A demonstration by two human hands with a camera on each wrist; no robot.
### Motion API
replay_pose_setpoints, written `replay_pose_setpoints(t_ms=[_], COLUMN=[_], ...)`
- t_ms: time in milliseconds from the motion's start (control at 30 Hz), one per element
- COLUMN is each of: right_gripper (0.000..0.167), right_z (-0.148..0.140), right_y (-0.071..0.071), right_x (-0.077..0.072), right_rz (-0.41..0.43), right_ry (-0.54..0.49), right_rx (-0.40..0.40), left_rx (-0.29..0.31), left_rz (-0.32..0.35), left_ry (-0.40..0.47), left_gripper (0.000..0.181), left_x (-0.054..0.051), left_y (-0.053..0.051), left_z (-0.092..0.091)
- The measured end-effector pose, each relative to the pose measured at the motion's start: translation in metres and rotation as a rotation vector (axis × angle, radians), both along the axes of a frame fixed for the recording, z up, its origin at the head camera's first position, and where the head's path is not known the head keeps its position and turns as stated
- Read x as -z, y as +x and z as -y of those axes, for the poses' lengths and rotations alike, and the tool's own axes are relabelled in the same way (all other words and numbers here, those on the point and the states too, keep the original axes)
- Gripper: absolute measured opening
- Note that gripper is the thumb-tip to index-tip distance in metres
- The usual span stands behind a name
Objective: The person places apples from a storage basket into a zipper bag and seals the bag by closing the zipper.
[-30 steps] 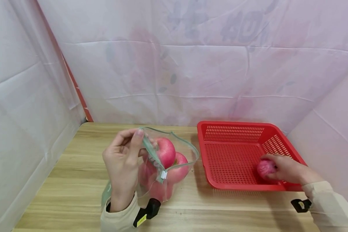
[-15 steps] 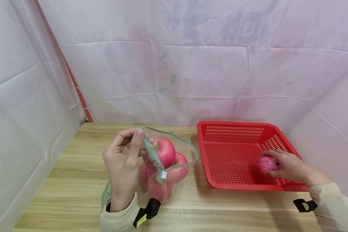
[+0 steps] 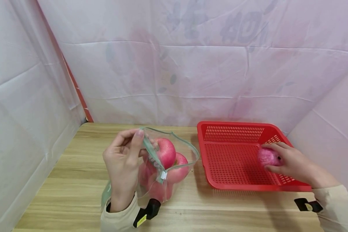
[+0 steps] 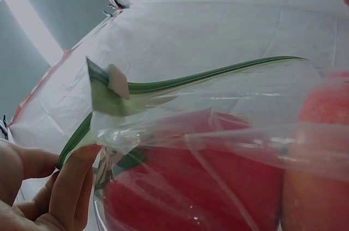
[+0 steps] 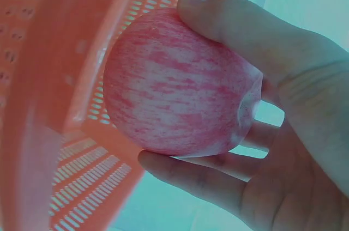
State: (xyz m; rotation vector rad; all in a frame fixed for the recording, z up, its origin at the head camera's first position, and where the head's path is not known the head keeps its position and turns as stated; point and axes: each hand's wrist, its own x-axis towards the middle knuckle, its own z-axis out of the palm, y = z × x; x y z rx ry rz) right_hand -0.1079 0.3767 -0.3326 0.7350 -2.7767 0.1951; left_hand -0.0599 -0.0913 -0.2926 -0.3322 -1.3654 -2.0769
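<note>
My left hand (image 3: 123, 166) pinches the green-edged rim of a clear zip bag (image 3: 192, 153), whose mouth stands open. Several red apples (image 3: 166, 152) are inside the bag; in the left wrist view, the white slider (image 4: 118, 81) sits on the green zip strip near my fingers. At the right, my right hand (image 3: 294, 164) grips one pink-red apple (image 3: 267, 157) over the right part of the red basket (image 3: 235, 187). The right wrist view has that apple (image 5: 174, 86) between the thumb and fingers.
The basket stands on the wooden table (image 3: 75, 174), to the right of the bag. Pale fabric sheets (image 3: 203, 71) with faint prints hang behind the table and at both sides.
My right hand, with the apple in its grip, has shifted slightly up and to the right in the head view. The left hand and the bag hold their place.
</note>
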Motion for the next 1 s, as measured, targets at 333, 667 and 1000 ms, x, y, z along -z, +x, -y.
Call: replay_pose_setpoints(t_ms=[333, 667, 1000], right_gripper=[0.08, 0.084, 0.083], right_z=[0.011, 0.022, 0.038], right_y=[0.005, 0.008, 0.014], right_x=[-0.013, -0.02, -0.03], right_rz=[-0.083, -0.143, -0.183], right_ry=[-0.026, -0.038, -0.046], right_rx=[-0.027, -0.05, -0.076], left_rx=[0.001, -0.011, -0.015], left_rz=[0.004, 0.022, 0.016], left_ry=[-0.001, -0.017, -0.008], left_gripper=[0.008, 0.008, 0.007], left_x=[0.0, 0.0, 0.0], left_y=[0.0, 0.0, 0.0], left_z=[0.0, 0.0, 0.0])
